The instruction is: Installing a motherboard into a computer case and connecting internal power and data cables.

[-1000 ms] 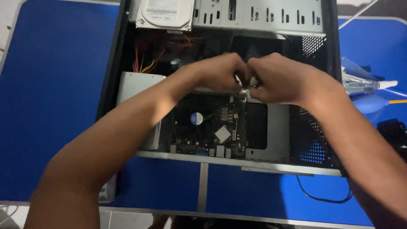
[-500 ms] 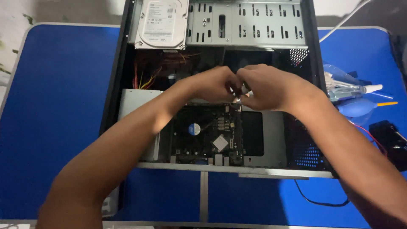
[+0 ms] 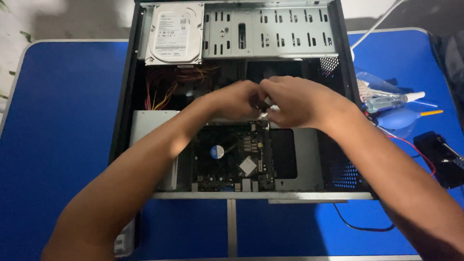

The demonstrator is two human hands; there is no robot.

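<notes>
We see the hard drive (image 3: 175,33) sitting top-left in the open computer case (image 3: 123,125) on the blue table (image 3: 58,135). Our left hand (image 3: 237,100) and right hand (image 3: 296,100) meet fingertip to fingertip above the motherboard (image 3: 234,154) — pinching a small pale connector (image 3: 264,114), hard to make out. Cleaning supplies (image 3: 391,104) lie right.

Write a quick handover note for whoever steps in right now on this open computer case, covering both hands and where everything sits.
Left hand and right hand meet over the open computer case, pinching a small metal part between them; what it is cannot be told.
Motherboard sits in the case below the hands; hard drive is in the bay at the top left.
Cleaning bottle and blue air blower lie on the blue table to the right.
</notes>
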